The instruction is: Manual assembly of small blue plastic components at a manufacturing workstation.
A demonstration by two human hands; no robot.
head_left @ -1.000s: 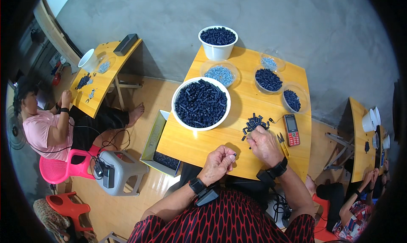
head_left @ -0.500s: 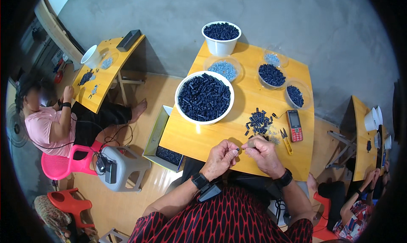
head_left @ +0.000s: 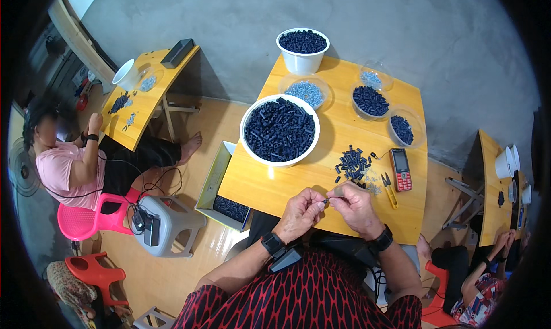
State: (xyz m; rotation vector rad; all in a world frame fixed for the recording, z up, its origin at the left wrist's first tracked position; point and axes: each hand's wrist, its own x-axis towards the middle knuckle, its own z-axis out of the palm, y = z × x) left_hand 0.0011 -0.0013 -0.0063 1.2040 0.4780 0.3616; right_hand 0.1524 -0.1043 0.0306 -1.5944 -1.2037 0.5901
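My left hand [head_left: 301, 215] and my right hand [head_left: 359, 211] come together at the near edge of the yellow table, fingertips almost touching. Pinched in my left fingers is a small dark tube-shaped piece [head_left: 326, 201], mostly covered. My right thumb and fingers are closed at its other side; what they hold is too small to make out. Just beyond lies a loose heap of dark tube pieces [head_left: 353, 161], with a scatter of small silvery parts [head_left: 373, 185] beside it. Yellow-handled snips [head_left: 391, 194] rest right of my right hand.
A large white bowl [head_left: 245, 145] of dark pieces stands left, a white bucket [head_left: 303, 64] behind it. Clear tubs [head_left: 396, 142] of pieces sit at the right, near a red phone [head_left: 401, 169]. An open carton [head_left: 209, 200] is below left. Co-workers sit at tables both sides.
My right fingertips have closed in on my left ones, and the gap between them has narrowed. The whole view has shifted slightly; the things on the table stay put.
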